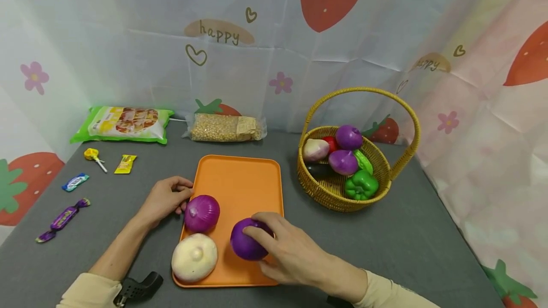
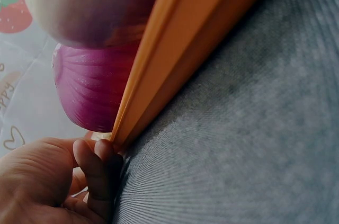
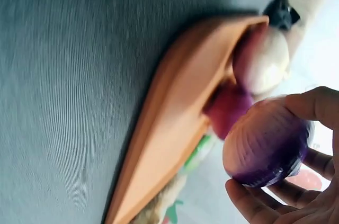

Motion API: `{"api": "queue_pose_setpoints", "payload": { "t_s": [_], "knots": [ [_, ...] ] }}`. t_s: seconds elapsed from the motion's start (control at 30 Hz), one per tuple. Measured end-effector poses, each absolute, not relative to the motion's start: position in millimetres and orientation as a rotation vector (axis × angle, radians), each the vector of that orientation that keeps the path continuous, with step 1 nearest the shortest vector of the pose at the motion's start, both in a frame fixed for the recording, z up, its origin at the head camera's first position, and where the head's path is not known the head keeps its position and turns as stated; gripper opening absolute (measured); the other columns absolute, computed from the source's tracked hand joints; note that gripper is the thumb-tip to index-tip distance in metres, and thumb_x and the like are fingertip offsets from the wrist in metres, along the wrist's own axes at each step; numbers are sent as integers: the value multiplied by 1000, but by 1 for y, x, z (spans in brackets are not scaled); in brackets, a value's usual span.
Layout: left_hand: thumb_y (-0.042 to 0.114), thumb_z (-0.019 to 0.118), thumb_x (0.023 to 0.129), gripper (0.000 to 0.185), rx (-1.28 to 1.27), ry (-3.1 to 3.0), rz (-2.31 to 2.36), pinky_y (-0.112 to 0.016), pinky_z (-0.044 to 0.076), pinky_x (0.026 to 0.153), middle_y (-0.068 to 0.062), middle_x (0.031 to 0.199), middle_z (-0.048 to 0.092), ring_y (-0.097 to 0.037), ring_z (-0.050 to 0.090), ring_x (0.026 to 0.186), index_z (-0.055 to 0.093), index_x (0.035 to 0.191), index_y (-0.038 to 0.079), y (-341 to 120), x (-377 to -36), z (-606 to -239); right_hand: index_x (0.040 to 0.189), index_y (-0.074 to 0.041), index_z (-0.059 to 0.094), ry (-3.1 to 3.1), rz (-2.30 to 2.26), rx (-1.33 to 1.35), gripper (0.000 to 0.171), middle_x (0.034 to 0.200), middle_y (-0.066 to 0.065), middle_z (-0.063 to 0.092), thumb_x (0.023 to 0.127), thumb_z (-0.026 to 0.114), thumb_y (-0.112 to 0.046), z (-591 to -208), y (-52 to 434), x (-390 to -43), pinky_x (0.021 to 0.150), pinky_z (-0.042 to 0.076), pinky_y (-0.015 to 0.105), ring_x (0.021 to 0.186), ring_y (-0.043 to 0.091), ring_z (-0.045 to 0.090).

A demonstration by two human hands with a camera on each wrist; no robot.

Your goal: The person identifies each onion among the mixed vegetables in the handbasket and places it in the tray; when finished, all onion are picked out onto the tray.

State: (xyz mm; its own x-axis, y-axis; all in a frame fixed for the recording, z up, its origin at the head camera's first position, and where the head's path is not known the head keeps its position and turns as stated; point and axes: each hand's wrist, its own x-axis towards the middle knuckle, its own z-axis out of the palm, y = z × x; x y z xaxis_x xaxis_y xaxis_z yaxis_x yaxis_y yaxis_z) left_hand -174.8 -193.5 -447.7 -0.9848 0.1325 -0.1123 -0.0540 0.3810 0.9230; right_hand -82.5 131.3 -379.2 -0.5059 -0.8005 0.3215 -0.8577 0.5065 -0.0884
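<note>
Now the round dark-purple onion [image 1: 247, 241] sits low on the flat orange plastic tray [image 1: 244, 179], with the right hand [image 1: 287, 251] curled around it. Just left of that hand lie a magenta onion [image 1: 201, 213] and a white onion [image 1: 194, 256]. The left hand [image 1: 164, 199] pinches the tray's left rim on the grey counter [image 1: 385, 241].

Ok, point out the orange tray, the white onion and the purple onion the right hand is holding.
orange tray [image 1: 244, 175]: head view, bare far half.
white onion [image 1: 194, 257]: head view, top.
purple onion [image 1: 245, 246]: head view, left side, clear of the right hand [image 1: 291, 251].
</note>
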Motion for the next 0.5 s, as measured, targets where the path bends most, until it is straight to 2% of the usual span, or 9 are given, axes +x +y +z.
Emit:
{"api": "queue_pose_setpoints", "payload": {
  "t_s": [0.27,0.5],
  "knots": [
    [15,60,96,34,77,2473,1664,-24,54,52,-16,90,63,-9,57,58,55,120,-9,-194,-175,-449,130,-21,51,-2531,252,1509,58,134,8,49,79,77,-31,-392,123,-74,81,59,28,122,20,53],
    [16,60,96,35,72,2473,1660,-24,54,51,-16,92,63,-9,57,58,55,121,-8,-194,-175,-450,128,-21,52,-2487,169,1555,57,130,6,52,80,78,-36,-396,116,-71,85,58,28,117,18,57]
  ]
}}
